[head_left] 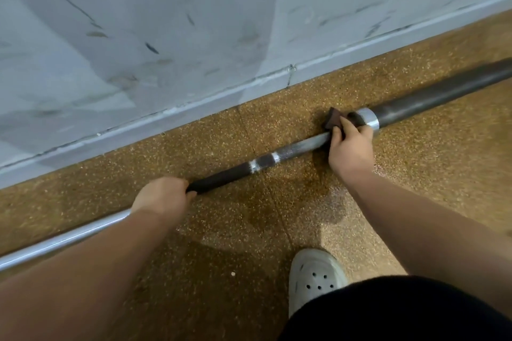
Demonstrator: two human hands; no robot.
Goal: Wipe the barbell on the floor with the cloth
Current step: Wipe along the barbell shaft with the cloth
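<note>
Steel barbell (293, 149) lies along the floor (dark cloth (333, 119) wrapped on).

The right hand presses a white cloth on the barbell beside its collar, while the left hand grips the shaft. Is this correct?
Not quite: the head view shows the cloth is dark brown, not white. Otherwise yes: the right hand presses it on the barbell beside the collar, and the left hand grips the shaft.

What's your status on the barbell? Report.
Left hand grips the barbell shaft. Right hand holds cloth on the shaft, beside the collar. Bar lies on floor along wall.
</note>
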